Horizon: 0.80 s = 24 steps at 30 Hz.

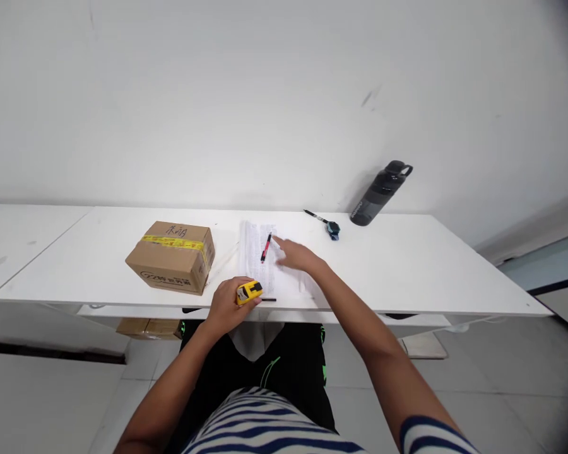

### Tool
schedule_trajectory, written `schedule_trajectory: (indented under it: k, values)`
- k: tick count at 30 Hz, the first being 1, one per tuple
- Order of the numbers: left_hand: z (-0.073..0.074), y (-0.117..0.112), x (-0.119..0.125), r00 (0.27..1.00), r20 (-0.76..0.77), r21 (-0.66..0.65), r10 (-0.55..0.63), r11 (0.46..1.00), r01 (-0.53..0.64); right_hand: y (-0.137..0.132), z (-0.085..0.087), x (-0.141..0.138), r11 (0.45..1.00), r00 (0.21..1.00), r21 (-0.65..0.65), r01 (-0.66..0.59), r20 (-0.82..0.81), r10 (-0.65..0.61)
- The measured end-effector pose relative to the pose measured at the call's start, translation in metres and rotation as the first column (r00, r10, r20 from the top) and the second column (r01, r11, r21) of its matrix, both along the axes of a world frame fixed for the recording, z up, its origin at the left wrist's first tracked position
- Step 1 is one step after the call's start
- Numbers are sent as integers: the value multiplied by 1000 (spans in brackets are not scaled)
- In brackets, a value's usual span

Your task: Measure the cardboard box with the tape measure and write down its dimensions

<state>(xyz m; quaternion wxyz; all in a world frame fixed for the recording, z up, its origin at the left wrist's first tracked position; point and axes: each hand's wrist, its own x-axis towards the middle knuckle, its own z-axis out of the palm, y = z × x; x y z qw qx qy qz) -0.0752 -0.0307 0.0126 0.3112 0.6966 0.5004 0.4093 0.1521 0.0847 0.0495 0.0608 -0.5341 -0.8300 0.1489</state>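
Observation:
My left hand (pixel 227 304) is closed around a yellow and black tape measure (pixel 248 291) at the front edge of the white table (pixel 407 265). My right hand (pixel 297 256) reaches out over a printed sheet of paper (pixel 255 258), its index finger stretched toward a red and black pen (pixel 266 247) that lies on the sheet. The fingertip is just right of the pen and holds nothing. A cardboard box (pixel 173 256) sealed with yellow tape sits to the left of the paper.
A dark water bottle (pixel 380 193) stands by the wall at the back right. Near it lie a black pen (pixel 315 216) and a small blue object (pixel 333 230). Another cardboard box (pixel 146 327) sits under the table at the left.

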Motion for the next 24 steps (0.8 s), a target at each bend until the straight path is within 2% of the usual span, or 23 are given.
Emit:
schedule_trajectory:
  k: [1,3,5,7,10,12,13,14,16,17,19,21,24]
  values:
    - [-2,5,3,994,-104,65,-28,997,35,20,-2,-3,997,992,83,5,129,-16]
    - [-4,14,9,972,-230,136,-45,988,78,51,-4,-16,991,986,123,-53,165,33]
    - [-5,22,12,964,-265,145,-19,988,59,66,-6,-28,984,985,139,-113,142,93]
    - [-8,28,10,965,-263,114,17,993,13,68,-8,-30,976,988,174,-129,104,112]
    - [-12,34,5,973,-224,37,55,998,-48,51,-15,-19,968,998,244,-61,17,59]
    - [-16,36,1,985,-163,-23,56,998,-60,32,-24,-9,964,982,257,71,-185,-23]
    - [-18,36,0,991,-119,-55,57,996,-64,21,-30,-4,963,938,225,148,-341,-64]
    - [-20,37,-1,995,-73,-89,66,993,-73,11,-36,0,966,861,161,202,-499,-96]
    - [-24,38,-3,994,7,-151,108,983,-106,-8,-48,6,981,667,-21,192,-731,-146]
    - [-25,39,-3,991,42,-176,129,977,-120,-14,-54,7,985,606,-102,139,-778,-166]
    - [-26,40,-3,984,99,-214,151,968,-127,-22,-62,9,974,552,-211,80,-805,-219]
    - [-27,40,-3,978,132,-234,161,964,-127,-23,-66,9,962,547,-232,146,-791,-273]
    - [-28,40,-2,973,141,-249,184,958,-145,-21,-69,8,954,573,-171,248,-768,-286]
